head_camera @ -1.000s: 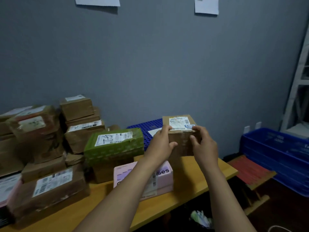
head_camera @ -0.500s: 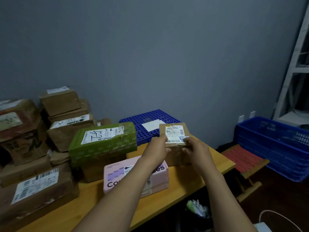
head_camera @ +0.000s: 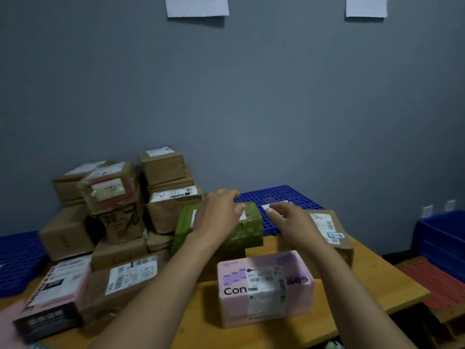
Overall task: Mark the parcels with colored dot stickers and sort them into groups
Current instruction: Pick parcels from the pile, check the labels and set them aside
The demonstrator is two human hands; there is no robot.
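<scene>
Two hands above the wooden table (head_camera: 385,285), left hand (head_camera: 218,214) spread loosely on top of the green parcel (head_camera: 247,231), right hand (head_camera: 295,224) empty with straight fingers (head_camera: 273,212) just beside it, brown parcel (head_camera: 333,231) at its right, pink parcel (head_camera: 264,288) nearer.

I counted one green parcel (head_camera: 247,230), two pink parcels (head_camera: 264,290) and about eleven brown cardboard parcels (head_camera: 162,168), some half hidden. Two paper sheets (head_camera: 197,6) hung on the wall (head_camera: 302,96); I also saw two blue perforated panels (head_camera: 281,196).
</scene>
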